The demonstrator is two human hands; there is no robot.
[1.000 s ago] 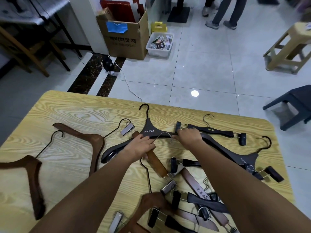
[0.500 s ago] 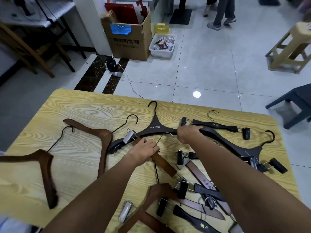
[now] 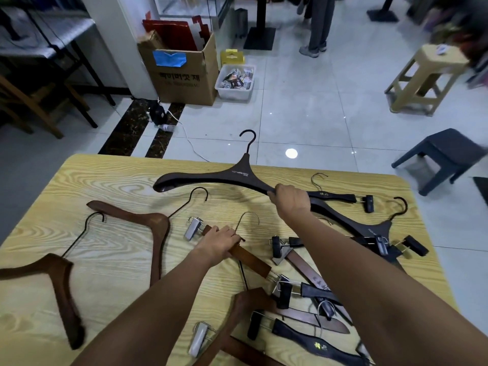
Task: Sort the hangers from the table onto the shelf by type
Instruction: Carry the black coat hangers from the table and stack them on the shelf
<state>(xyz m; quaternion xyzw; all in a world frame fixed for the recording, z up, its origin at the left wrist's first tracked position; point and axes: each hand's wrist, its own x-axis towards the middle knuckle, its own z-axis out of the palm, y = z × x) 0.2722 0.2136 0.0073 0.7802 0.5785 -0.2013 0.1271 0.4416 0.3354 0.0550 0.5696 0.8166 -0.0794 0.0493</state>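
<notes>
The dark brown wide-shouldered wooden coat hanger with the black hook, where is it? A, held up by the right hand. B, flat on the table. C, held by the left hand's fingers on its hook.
A: the right hand grips one arm of the dark brown wide-shouldered coat hanger, raised above the yellow wood-grain table with its shadow beneath.

Matt dark hanger (image 3: 237,177) – pale, wood-grain table (image 3: 87,180).

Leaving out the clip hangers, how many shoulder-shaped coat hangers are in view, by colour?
Brown wood coat hangers: 3
Dark coat hangers: 2, one gripped by the right hand
Total: 5
</notes>
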